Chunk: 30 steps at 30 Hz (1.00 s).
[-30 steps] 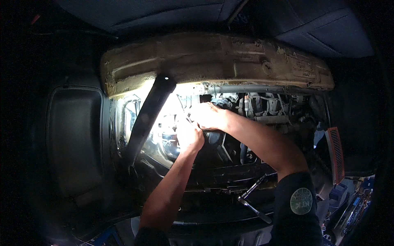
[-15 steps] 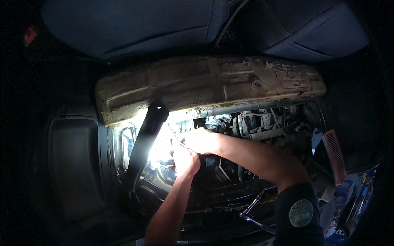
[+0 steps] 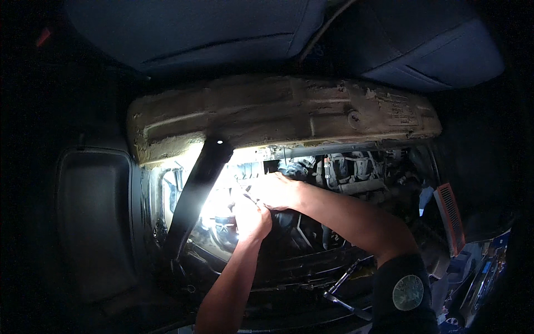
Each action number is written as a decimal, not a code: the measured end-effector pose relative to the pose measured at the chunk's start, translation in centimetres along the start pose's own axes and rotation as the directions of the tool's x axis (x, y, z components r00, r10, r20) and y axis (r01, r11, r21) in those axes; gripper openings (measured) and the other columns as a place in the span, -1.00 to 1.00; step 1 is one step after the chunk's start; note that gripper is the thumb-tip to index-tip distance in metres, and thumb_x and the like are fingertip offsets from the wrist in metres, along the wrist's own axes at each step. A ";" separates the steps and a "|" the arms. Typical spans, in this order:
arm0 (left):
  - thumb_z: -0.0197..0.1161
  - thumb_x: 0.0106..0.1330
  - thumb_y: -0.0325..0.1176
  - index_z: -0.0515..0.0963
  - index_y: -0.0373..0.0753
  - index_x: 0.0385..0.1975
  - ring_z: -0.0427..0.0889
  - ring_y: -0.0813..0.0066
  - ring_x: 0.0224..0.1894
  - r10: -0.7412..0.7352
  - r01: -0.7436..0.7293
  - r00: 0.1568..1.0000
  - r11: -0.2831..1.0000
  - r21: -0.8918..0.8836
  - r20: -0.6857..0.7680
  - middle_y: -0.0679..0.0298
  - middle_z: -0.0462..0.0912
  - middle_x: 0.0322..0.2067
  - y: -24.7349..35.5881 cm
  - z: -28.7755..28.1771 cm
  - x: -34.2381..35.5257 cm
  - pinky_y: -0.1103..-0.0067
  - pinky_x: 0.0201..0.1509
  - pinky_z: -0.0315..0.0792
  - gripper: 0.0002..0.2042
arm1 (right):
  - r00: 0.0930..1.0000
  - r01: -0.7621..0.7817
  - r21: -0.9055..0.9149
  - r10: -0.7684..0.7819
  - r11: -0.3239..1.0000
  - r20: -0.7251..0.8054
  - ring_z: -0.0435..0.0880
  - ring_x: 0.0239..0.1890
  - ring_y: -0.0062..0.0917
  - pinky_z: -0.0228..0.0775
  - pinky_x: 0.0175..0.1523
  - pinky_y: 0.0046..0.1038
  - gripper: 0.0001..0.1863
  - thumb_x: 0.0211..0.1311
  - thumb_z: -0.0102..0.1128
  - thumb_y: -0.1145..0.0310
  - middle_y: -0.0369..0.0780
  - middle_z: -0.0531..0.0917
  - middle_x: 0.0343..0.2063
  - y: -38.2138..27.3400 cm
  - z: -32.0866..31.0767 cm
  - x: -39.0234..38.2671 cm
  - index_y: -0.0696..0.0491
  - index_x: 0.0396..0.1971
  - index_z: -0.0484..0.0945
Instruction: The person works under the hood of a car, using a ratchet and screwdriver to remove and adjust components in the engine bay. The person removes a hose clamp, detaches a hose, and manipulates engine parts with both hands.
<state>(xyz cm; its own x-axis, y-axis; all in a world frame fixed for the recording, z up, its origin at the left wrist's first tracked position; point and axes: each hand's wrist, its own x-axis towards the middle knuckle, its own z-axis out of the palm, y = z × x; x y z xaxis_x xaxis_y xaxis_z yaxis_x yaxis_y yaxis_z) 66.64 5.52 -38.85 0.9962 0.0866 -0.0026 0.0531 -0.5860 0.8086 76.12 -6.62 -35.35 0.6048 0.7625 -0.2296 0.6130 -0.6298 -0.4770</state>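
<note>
Engine bay lay open before me | brown-backed panel spanned its far edge | orange-edged filter stood right | ratchet lay by the near edge | right hand, left hand overlapped in glare, finger grip I couldn't tell | slim dark piece showed between them

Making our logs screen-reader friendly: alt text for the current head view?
A person's left hand and right hand are close together among engine parts, with glare obscuring what they hold. A black bar slants left of them, below a worn tan panel. A ratchet wrench lies beside the right sleeve; an orange-edged filter stands farther right.
</note>
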 end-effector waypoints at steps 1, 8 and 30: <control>0.10 0.29 -0.43 0.40 -0.57 0.09 0.57 -0.20 0.02 0.015 -0.014 0.999 1.000 0.024 -0.030 -0.29 0.56 -0.03 0.0 0.0 0.0 0.16 0.17 0.43 -0.59 | 0.997 -0.063 0.042 0.061 0.997 0.048 0.76 -0.13 -0.21 0.63 -0.03 -0.26 -0.63 0.45 0.02 0.18 -0.05 0.76 -0.15 -0.1 0.0 0.0 0.10 -0.02 0.66; 0.20 0.28 -0.32 0.36 -0.63 0.05 0.54 -0.19 0.05 -0.139 0.140 0.990 0.989 -0.047 0.027 -0.31 0.51 -0.04 -0.7 0.3 0.2 0.15 0.20 0.39 -0.51 | 0.967 -0.250 0.201 0.256 0.947 -0.004 0.75 -0.14 -0.21 0.58 0.01 -0.23 -0.60 0.47 -0.03 0.14 -0.05 0.76 -0.16 -0.4 0.5 -0.7 0.09 -0.07 0.69; 0.29 0.29 -0.27 0.55 -0.42 -0.22 0.74 -0.02 -0.37 -0.229 0.233 0.970 0.972 -0.031 0.086 -0.03 0.70 -0.43 5.0 -7.1 -4.5 0.23 -0.21 0.59 -0.71 | 0.858 -0.202 -0.105 0.125 0.974 -0.498 0.66 -0.23 -0.23 0.47 -0.04 -0.27 -0.84 0.22 0.27 0.43 -0.12 0.69 -0.34 1.3 -1.1 -7.4 0.13 -0.23 0.68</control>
<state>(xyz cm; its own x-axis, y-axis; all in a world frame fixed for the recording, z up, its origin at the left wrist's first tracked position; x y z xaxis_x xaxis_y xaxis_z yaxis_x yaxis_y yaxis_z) 61.99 7.90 -30.66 0.9596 0.1494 -0.2385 0.2814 -0.5241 0.8038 72.95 -13.23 -33.33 0.8486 0.5023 0.1660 0.5278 -0.7830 -0.3292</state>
